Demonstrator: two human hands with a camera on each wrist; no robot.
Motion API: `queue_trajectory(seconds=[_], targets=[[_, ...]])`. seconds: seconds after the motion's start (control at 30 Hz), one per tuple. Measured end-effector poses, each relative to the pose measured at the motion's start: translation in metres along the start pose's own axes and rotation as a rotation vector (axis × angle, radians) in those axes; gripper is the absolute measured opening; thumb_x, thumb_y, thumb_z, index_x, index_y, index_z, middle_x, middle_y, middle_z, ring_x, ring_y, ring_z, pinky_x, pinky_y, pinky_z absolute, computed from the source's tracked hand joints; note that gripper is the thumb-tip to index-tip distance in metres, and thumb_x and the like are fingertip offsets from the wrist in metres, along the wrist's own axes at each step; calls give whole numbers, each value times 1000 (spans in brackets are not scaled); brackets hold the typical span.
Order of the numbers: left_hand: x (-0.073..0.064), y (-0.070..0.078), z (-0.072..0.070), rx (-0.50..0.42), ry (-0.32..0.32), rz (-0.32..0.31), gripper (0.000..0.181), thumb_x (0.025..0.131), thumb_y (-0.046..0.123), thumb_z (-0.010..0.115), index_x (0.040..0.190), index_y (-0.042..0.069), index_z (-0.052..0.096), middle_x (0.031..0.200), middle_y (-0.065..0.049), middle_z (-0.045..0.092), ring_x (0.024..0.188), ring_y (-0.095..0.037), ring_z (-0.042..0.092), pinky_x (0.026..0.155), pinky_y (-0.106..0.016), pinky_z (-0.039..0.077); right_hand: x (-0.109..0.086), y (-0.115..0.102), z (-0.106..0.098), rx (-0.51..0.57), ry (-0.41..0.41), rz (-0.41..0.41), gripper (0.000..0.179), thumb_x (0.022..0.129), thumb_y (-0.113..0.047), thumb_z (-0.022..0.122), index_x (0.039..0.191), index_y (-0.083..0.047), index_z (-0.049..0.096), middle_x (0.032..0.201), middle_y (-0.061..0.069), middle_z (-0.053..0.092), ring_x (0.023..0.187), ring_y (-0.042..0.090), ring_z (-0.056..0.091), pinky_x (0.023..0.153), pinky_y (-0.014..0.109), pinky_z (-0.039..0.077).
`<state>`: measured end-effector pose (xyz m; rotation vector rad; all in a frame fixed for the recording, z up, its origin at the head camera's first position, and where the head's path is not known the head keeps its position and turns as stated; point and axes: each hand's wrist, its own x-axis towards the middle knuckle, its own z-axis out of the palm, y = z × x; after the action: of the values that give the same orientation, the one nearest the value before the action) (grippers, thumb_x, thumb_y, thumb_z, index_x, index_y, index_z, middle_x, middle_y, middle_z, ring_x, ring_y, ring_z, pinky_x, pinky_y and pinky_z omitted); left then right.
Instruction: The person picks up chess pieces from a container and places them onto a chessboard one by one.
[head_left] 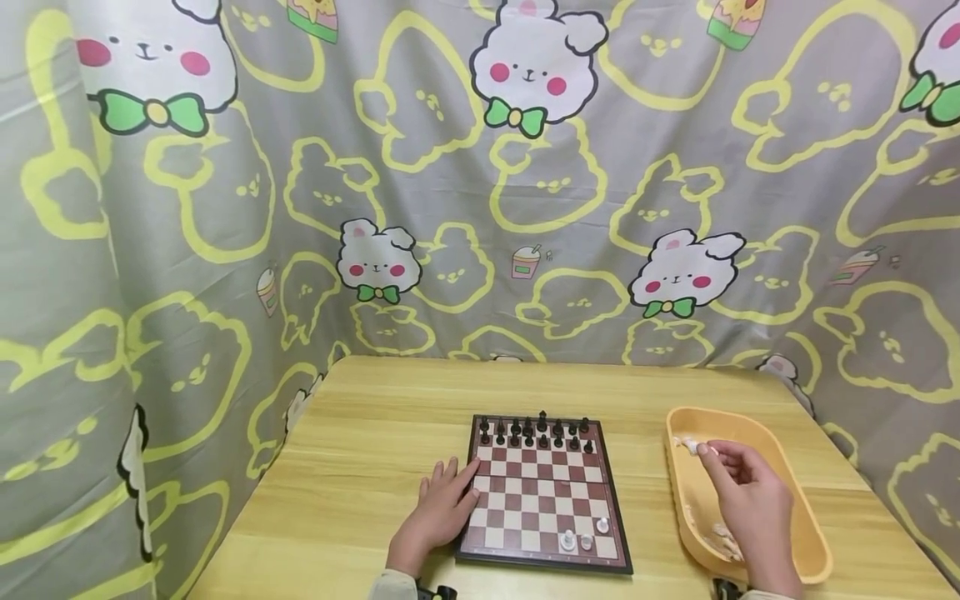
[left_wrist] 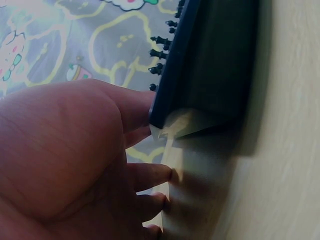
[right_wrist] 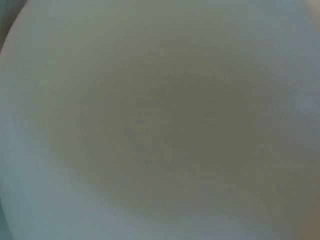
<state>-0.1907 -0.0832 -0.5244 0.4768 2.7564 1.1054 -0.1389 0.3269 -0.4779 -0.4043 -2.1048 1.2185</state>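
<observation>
A magnetic-looking chessboard lies on the table, with black chess pieces in two rows along its far side. Near its close right corner stand three white chess pieces. My left hand rests at the board's left edge, thumb and forefinger touching it; the left wrist view shows the other fingertips down on the table. Over the orange tray, my right hand pinches a small white chess piece between thumb and fingers, mostly hidden by them. The right wrist view is only a blur.
More white pieces lie in the tray's near end, partly behind the right hand. The tray stands right of the board, with a strip of wooden table between them. A patterned grey curtain hangs behind the table and along its sides.
</observation>
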Motion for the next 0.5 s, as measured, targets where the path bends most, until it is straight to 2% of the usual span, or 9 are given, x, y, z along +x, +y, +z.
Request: queue_trajectory(seconds=[0.1,0.27,0.5], targets=[[-4,0,3,5,-6,3,52,108,25,50,156,6,46,157,-43,27,147,-65,12,113,-80,3,-7,-2,5,87,16,-15,17,89,-12,83,100,-2,77,76,-17,69,67,-4,61,59,8,45],[-4,5,-1,3,-14,-7,52,108,25,49,156,7,45,159,-41,26,148,-63,11,115,-78,2,-10,-6,17,202,-37,-32,16,88,-2,82,101,4,76,78,-12,72,69,0,63,63,8,48],[-1,8,-6,15,-23,-7,52,109,26,48,157,8,44,160,-39,26,149,-62,12,116,-77,3,-12,-13,29,174,-95,-90,10,87,-2,82,96,0,76,74,-10,69,67,2,61,59,11,46]])
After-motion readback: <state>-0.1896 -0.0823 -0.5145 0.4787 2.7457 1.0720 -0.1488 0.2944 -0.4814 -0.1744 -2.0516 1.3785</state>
